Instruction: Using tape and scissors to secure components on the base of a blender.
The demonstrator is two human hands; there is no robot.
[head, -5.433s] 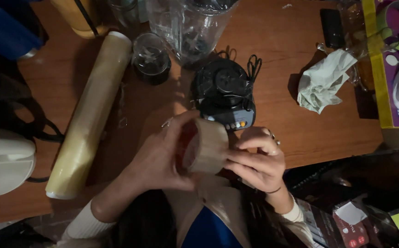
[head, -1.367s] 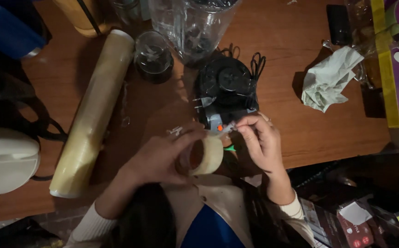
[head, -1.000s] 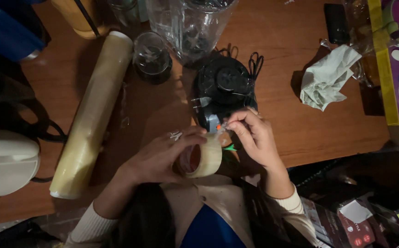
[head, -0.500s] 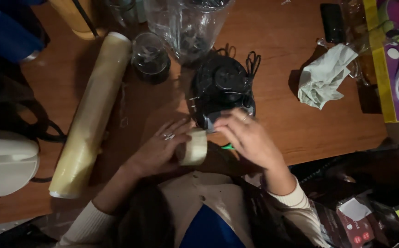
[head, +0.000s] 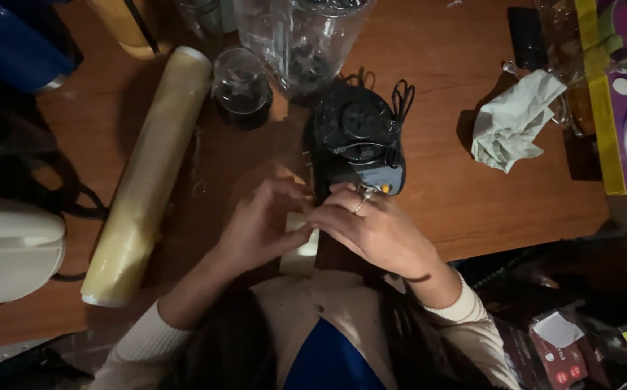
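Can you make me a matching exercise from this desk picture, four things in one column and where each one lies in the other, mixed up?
Things:
1. long roll of clear film
2. crumpled pale cloth
3. black blender base
4. roll of tape

Places:
A. between the left hand and right hand
B. right side of the wooden desk
C. left of the hands, lying diagonally
D. just beyond the fingertips, mid-desk

Pairs: 1-C, 2-B, 3-D, 4-A

Smooth wooden table (head: 472, 180), glossy black plastic blender base (head: 353, 137), crumpled, perhaps paper, pale cloth (head: 515, 119).
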